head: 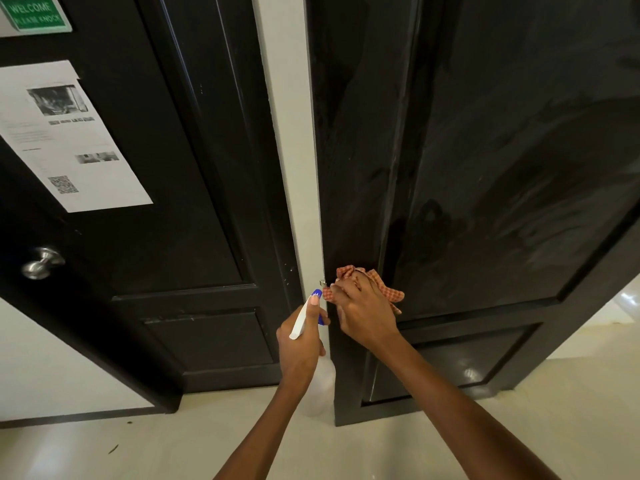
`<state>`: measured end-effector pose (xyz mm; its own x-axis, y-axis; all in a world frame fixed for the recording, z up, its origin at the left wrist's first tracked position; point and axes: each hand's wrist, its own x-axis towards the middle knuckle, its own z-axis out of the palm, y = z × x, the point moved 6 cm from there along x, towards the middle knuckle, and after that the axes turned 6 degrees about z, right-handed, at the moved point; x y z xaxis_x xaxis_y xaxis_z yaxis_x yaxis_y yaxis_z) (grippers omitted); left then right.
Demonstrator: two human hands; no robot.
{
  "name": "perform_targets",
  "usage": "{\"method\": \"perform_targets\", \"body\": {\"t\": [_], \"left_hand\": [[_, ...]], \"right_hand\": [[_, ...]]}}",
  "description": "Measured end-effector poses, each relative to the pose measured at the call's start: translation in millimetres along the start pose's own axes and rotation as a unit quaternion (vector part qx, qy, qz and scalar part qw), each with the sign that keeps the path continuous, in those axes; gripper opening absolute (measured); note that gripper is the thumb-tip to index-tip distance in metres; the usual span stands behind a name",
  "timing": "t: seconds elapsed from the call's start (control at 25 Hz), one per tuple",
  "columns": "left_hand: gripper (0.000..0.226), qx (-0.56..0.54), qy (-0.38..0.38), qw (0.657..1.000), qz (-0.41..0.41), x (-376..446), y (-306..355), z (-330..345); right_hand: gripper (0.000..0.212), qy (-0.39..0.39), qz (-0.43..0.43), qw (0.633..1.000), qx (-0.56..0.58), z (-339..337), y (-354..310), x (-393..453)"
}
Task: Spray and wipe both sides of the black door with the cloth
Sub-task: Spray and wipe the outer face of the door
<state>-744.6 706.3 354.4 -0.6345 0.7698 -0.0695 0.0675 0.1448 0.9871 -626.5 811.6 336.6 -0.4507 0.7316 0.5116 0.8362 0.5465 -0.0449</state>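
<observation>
The black door [502, 150] on the right stands ajar, its panelled face streaked with wet smears. My right hand [363, 313] presses an orange checked cloth [388, 291] against the door's left stile, close to a small metal hinge or latch piece [322, 282]. My left hand [299, 348] grips a white spray bottle [320, 386] with a blue nozzle [317, 293], held upright just left of the door's edge. The bottle's body is partly hidden behind my hand and wrist.
A white wall strip [291, 133] separates this door from a second black door [138, 202] on the left, which carries a silver knob [41, 263], a printed paper notice [65, 133] and a green welcome sign [34, 13]. Pale floor [173, 438] lies below.
</observation>
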Motion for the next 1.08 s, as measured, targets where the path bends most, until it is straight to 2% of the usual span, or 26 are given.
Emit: {"method": "perform_targets", "body": {"t": [0.16,0.24,0.36,0.48,0.6,0.68,0.72,0.76,0.84,0.92,0.96,1.04,1.08], "left_hand": [[0.029,-0.004,0.011,0.999,0.033,-2,8,-12],[0.032,-0.001,0.017,0.999,0.050,-2,9,-18],[0.033,-0.002,0.015,0.998,0.062,-3,11,-20],[0.032,-0.007,0.012,0.998,0.060,-2,10,-16],[0.038,-0.003,0.006,0.998,0.067,-2,10,-17],[0.047,-0.006,0.001,0.997,0.082,-2,6,-19],[0.049,-0.011,0.000,0.996,0.089,-2,5,-21],[0.050,-0.011,-0.001,0.995,0.095,-3,3,-22],[0.051,0.003,-0.002,0.995,0.096,-3,-2,-24],[0.051,0.011,0.000,0.996,0.092,-3,-6,-23],[0.051,0.013,0.001,0.996,0.092,-3,-9,-24],[0.054,0.017,0.005,0.997,0.077,-1,-14,-28],[0.056,0.018,0.008,0.998,0.067,0,-17,-31]], "right_hand": [[0.046,0.033,0.077,0.996,0.022,-2,7,-4],[0.048,0.019,0.047,0.999,-0.006,-1,-3,-1],[0.043,-0.022,-0.043,0.997,-0.054,-2,-15,1],[0.038,-0.037,-0.044,0.997,-0.047,-8,-11,6],[0.036,-0.008,0.012,0.998,0.059,-13,8,2],[0.031,0.011,0.116,0.974,0.193,-15,36,-2],[0.028,0.009,0.196,0.939,0.283,-9,53,-7],[0.026,0.001,0.285,0.878,0.385,1,68,-16],[0.025,-0.018,0.425,0.700,0.574,30,76,-38],[0.027,-0.035,0.499,0.525,0.688,55,54,-56],[0.029,-0.037,0.526,0.453,0.719,63,39,-62],[0.033,-0.025,0.563,0.325,0.760,73,9,-67],[0.035,-0.018,0.566,0.284,0.774,77,-3,-67]]}}
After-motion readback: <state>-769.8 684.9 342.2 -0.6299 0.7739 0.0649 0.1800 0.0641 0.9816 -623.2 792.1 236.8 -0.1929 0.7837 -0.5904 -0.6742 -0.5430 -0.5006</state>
